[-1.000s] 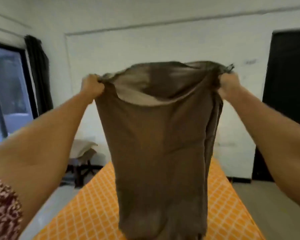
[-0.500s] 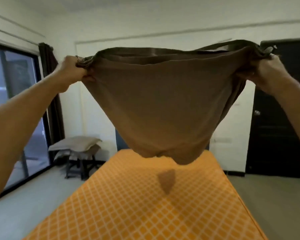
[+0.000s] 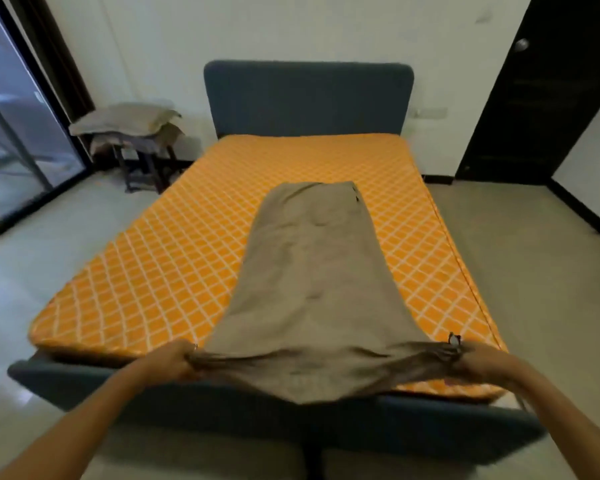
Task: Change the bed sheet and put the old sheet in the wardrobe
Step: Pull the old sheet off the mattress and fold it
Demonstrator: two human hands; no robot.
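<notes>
Two hands clamp the near corners of the brown sheet [image 3: 312,289]: the left hand [image 3: 168,362] at lower left of centre, fingers curled tight round a bunched, gathered corner, and the right hand [image 3: 478,360] at lower right, fist closed on the opposite corner, the cloth puckering into fine pleats at each grip. Between them the near edge sags in a soft curve over the foot of the bed. That sheet is folded into a long, narrow strip, matte and lightly creased, lying flat up the middle of the mattress [image 3: 160,258], its far end squared off around mid-frame. The mattress shows bare either side, bright orange with a white diamond lattice, quilted-looking, rounded at the corners. It sits in a dark blue upholstered bed frame [image 3: 84,389], with a padded, round-cornered headboard [image 3: 309,98] against the pale wall in the upper centre. At upper left, a dark wooden stool [image 3: 142,164] carries a heap of beige folded cloth [image 3: 125,117], just beside a glass door [image 3: 11,133] with a black frame. A dark door [image 3: 541,98] fills the upper right. The floor [image 3: 520,258] is pale, glossy tile.
</notes>
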